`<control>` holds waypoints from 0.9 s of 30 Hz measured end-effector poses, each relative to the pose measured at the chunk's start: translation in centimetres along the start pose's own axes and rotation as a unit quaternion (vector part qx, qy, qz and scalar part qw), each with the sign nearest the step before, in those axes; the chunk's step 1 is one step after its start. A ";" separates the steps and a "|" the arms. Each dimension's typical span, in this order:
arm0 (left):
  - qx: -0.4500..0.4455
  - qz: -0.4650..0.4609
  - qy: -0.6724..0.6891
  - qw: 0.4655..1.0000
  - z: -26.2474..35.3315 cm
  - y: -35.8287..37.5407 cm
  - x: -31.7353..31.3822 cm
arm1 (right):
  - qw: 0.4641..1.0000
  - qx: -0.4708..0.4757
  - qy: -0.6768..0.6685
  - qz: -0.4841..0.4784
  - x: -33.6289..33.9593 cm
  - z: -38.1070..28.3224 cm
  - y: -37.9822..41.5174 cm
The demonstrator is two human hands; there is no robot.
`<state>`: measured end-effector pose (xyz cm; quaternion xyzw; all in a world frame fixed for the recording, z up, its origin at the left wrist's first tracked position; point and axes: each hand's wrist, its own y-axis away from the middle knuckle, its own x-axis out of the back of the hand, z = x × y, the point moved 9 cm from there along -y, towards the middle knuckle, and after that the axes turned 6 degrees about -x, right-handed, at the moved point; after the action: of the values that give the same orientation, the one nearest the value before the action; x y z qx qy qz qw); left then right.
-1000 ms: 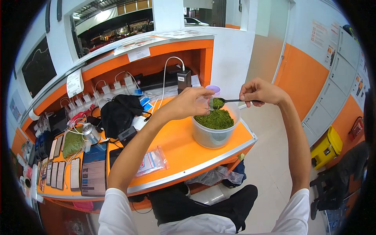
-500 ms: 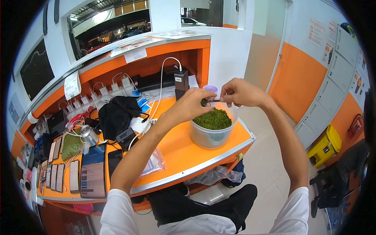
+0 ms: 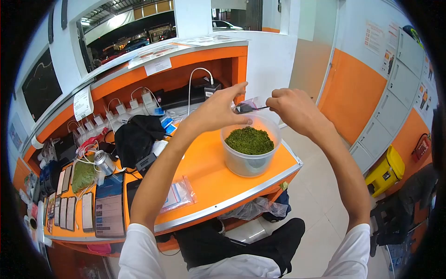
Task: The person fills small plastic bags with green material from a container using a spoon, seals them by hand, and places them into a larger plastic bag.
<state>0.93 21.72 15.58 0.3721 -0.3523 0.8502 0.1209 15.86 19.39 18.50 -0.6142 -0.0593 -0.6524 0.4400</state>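
Right hand [image 3: 293, 110] fingers gripping black spoon [image 3: 243, 108]; left hand [image 3: 217, 112] fingers spread, hold unclear. 1 tub [image 3: 251, 165] below; can [image 3: 105, 163], black cloth [image 3: 134, 140] clutter counter [image 3: 206, 160].

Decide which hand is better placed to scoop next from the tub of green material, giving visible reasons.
Probably the right hand: it holds the dark spoon near the tub of green material. The left hand has its thumb and forefinger spread apart, off the spoon.

The right hand [image 3: 293, 110] grips a dark spoon [image 3: 259, 109] above a translucent tub [image 3: 247, 167] of crumbly green matter [image 3: 250, 141]. The left hand [image 3: 216, 111], thumb and forefinger spread, is beside the spoon's bowl. The orange counter [image 3: 213, 160] bears 1 silver can [image 3: 104, 161].
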 end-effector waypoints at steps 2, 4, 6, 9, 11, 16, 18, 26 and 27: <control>0.000 -0.028 0.000 1.000 -0.7 -0.7 -0.8 | 0.999 0.044 0.021 0.010 0.3 -0.7 0.4; -0.001 -0.054 -0.002 0.999 -1.7 -1.1 -2.4 | 0.995 0.088 0.044 0.022 0.4 -1.5 0.7; -0.003 -0.114 0.030 0.993 -1.9 -1.2 -5.1 | 0.988 0.136 0.065 0.038 0.3 -2.5 1.1; 0.049 -0.095 0.061 0.992 -1.4 -0.8 -5.9 | 0.998 0.060 0.033 -0.006 0.9 -1.2 0.7; 0.012 -0.041 0.092 0.995 -2.3 -0.7 -6.4 | 0.999 0.020 -0.013 -0.031 0.5 -0.1 0.8; -0.027 0.057 0.067 0.996 -2.1 -0.5 -5.5 | 0.995 -0.016 -0.089 -0.043 0.3 0.0 1.0; -0.010 0.060 0.072 0.995 -2.0 -0.4 -5.1 | 0.999 -0.021 -0.027 0.005 1.3 -0.2 1.0; 0.030 0.092 0.091 0.991 -1.9 -0.1 -4.3 | 0.995 -0.064 -0.072 0.024 3.1 -0.4 0.8; 0.034 0.099 0.094 0.990 -1.9 -0.1 -4.1 | 0.994 -0.067 -0.074 0.033 3.3 -0.5 0.8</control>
<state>2.75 23.30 11.81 0.2575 -0.3452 0.9008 0.0558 16.51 16.94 20.84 -0.6906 -0.0278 -0.5925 0.4139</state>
